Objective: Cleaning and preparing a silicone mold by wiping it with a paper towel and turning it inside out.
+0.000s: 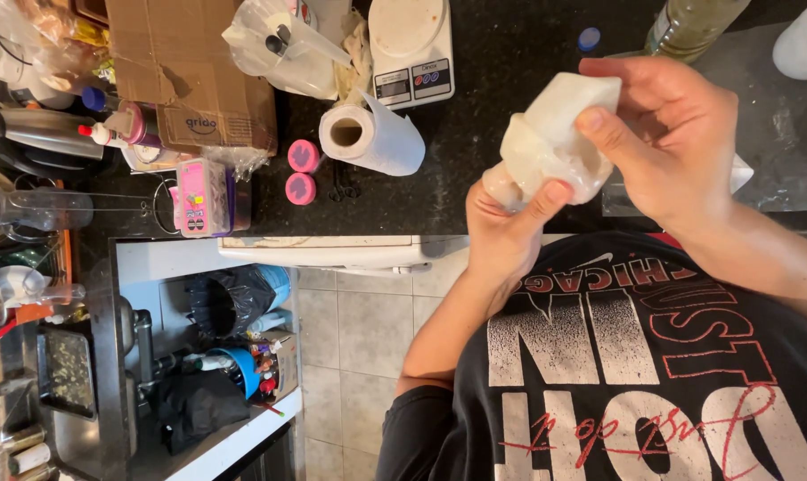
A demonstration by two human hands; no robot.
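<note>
Both of my hands hold one pale, whitish lump wrapped in thin plastic above the dark counter. My left hand grips its lower end from below, thumb pressed on the side. My right hand closes over its upper, blocky end, fingers curled across the top. The lump is lifted off the counter, in front of my black printed shirt.
On the counter sit a paper towel roll, a white kitchen scale, two pink round lids, a cardboard box, a pink packet, a bottle and a blue cap. A cluttered sink area lies left, tiled floor below.
</note>
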